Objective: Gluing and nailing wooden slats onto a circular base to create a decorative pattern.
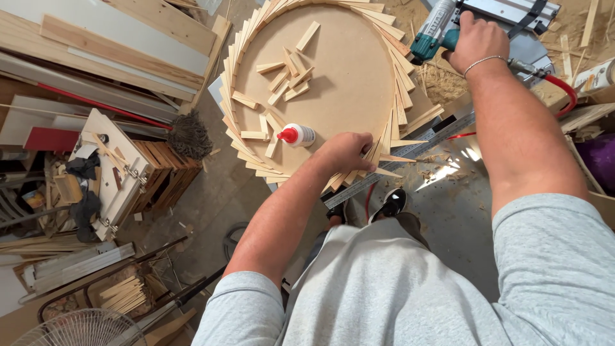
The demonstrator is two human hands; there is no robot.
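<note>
**Thin wood slats pinned by one hand, nail gun gripped in the other**

The left hand lies knuckles up, fingers curled down onto the ring of thin pale wooden slats at the near edge of the round fibreboard disc; it presses on them and closes around nothing. The slats under its fingertips fan outward, overlapping like shingles, their pointed tips sticking out past the disc rim. They look light, stiff and brittle, likely to split at the tips, so a flat press near the wide inner ends seems the safest hold. Just left of this hand lies a white glue bottle with a red cap, on its side on the disc. Farther off, beyond the bottle, loose short wood offcuts sit in a scattered heap. Just below the hand a steel ruler runs out diagonally from under the slats.

The right hand, well beyond the left, is wrapped tight around the handle of a teal and grey pneumatic nail gun. This looks heavy and rigid; a red air hose trails away beside the wrist.
</note>
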